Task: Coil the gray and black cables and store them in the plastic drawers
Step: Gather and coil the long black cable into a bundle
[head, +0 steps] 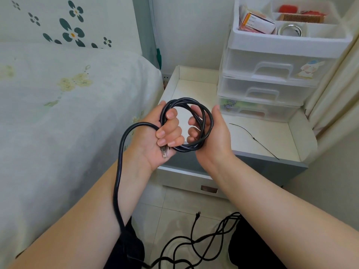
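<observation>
One head-worn view looks forward and down, close over both hands, toward the drawers.

The black cable is wound into a few round loops at the picture's centre, upright and facing the camera. A clear plug tip hangs at the coil's 7 o'clock. Its loose tail sweeps out toward 9 o'clock, then drops to 6 o'clock, apparently joining the tangled slack on the floor. The plastic drawers, translucent white, all closed, stand at 2 o'clock.
</observation>
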### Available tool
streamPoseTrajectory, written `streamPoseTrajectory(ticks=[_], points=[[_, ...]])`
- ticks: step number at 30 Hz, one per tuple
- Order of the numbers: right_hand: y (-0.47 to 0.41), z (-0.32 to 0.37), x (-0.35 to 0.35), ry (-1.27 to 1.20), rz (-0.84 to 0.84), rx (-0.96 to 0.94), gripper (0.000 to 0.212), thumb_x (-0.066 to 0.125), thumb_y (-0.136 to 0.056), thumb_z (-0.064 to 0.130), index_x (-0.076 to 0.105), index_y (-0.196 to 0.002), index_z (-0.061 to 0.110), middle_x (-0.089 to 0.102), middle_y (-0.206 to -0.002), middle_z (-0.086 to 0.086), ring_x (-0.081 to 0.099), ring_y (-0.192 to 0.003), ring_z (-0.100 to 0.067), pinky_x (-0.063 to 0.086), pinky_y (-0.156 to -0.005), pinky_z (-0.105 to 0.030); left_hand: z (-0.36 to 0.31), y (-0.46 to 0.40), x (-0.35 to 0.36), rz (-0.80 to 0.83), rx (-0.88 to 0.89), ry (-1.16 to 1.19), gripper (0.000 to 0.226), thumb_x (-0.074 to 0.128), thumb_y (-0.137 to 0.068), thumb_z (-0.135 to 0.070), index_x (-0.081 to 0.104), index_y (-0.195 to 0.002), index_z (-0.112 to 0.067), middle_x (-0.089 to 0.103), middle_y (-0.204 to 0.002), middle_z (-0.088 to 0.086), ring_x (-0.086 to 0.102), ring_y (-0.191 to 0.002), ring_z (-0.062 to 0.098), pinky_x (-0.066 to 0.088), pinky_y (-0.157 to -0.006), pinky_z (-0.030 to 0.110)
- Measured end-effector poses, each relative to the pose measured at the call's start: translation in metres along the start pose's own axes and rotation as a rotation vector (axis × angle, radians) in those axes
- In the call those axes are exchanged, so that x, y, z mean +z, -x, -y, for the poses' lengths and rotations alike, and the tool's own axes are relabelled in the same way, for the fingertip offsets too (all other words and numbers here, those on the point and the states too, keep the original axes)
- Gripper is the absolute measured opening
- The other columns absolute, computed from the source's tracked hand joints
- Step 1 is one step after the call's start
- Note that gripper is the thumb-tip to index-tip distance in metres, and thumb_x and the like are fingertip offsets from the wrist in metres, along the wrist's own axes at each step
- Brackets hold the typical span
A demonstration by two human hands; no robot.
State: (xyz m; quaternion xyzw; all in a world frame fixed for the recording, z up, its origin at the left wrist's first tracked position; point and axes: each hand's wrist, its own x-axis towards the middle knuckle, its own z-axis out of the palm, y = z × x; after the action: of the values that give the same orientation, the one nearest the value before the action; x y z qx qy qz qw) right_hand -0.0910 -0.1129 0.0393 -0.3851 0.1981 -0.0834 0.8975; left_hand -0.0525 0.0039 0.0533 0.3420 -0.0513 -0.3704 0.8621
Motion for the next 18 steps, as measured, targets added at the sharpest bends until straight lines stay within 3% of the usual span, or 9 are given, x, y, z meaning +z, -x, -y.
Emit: streamPoseTrajectory(ticks=[3,5,7,9,11,14,16,18], points=[[0.004,0.002,0.003,0.048,-0.021,0.03,0.03,0.04,-0.101,0.027,0.066,-0.098,0.012,0.065,-0.064,-0.002,0.052,-0.049,-0.014,0.047,-0.05,-0.023,-0.005,0.0,0.003,-0.049,0.038,0.013,0.065,0.029,-0.088,-0.071,0.047,-0.056,-0.017,0.024,-0.03,-0.007,0.02,-0.024,0.006,0.018,-0.034,0.019],[0.007,0.0,0.005,0.074,-0.011,0.062,0.024,0.04,-0.1,0.021,0.061,-0.103,0.009,0.071,-0.073,-0.007,0.061,-0.06,-0.019,0.054,-0.062,-0.028,-0.007,-0.001,0.005,-0.071,0.077,-0.005,0.064,0.032,-0.083,-0.074,0.045,-0.056,-0.018,0.022,-0.03,-0.007,0.018,-0.024,0.007,0.017,-0.034,0.019],[0.011,-0.006,0.005,0.05,0.008,0.139,0.035,0.036,-0.102,0.036,0.055,-0.106,0.007,0.071,-0.087,-0.012,0.067,-0.078,-0.025,0.056,-0.078,-0.036,-0.007,-0.002,0.005,-0.094,0.146,-0.029,0.055,0.04,-0.091,-0.061,0.043,-0.056,-0.018,0.022,-0.03,-0.007,0.018,-0.024,0.007,0.019,-0.033,0.019],[0.023,-0.016,0.006,0.034,0.105,0.299,0.06,0.03,-0.096,0.058,0.052,-0.112,0.006,0.068,-0.102,-0.013,0.068,-0.093,-0.029,0.053,-0.088,-0.045,-0.008,-0.005,0.004,-0.158,0.23,-0.086,0.049,0.042,-0.097,-0.047,0.04,-0.058,-0.019,0.023,-0.031,-0.006,0.019,-0.025,0.008,0.02,-0.034,0.02],[0.042,-0.024,0.01,0.116,0.244,0.435,0.075,0.026,-0.087,0.07,0.05,-0.126,0.011,0.062,-0.119,-0.014,0.065,-0.104,-0.033,0.052,-0.089,-0.051,-0.008,-0.011,0.004,-0.269,0.309,-0.176,0.047,0.04,-0.1,-0.042,0.038,-0.06,-0.018,0.024,-0.032,-0.005,0.019,-0.026,0.01,0.019,-0.036,0.021],[0.067,-0.026,0.014,0.375,0.395,0.445,0.076,0.032,-0.079,0.074,0.042,-0.136,0.025,0.055,-0.124,-0.008,0.066,-0.104,-0.03,0.057,-0.079,-0.052,-0.009,-0.02,0.004,-0.481,0.439,-0.426,0.048,0.039,-0.1,-0.04,0.038,-0.059,-0.016,0.028,-0.032,0.0,0.021,-0.026,0.015,0.023,-0.036,0.018],[0.073,-0.023,0.014,0.484,0.478,0.465,0.083,0.045,-0.075,0.074,0.03,-0.143,0.029,0.051,-0.129,-0.004,0.068,-0.098,-0.026,0.058,-0.076,-0.049,-0.007,-0.023,0.0,-0.542,0.556,-0.719,0.052,0.039,-0.1,-0.04,0.039,-0.053,-0.018,0.034,-0.033,0.002,0.03,-0.029,0.017,0.031,-0.038,0.023],[0.076,-0.017,0.011,0.562,0.532,0.475,0.084,0.06,-0.081,0.059,0.021,-0.147,0.027,0.052,-0.131,-0.004,0.07,-0.085,-0.023,0.059,-0.073,-0.043,-0.005,-0.02,-0.004,-0.54,0.644,-1.043,0.055,0.038,-0.1,-0.042,0.042,-0.052,-0.016,0.043,-0.039,0.002,0.044,-0.039,0.018,0.041,-0.046,0.033]])
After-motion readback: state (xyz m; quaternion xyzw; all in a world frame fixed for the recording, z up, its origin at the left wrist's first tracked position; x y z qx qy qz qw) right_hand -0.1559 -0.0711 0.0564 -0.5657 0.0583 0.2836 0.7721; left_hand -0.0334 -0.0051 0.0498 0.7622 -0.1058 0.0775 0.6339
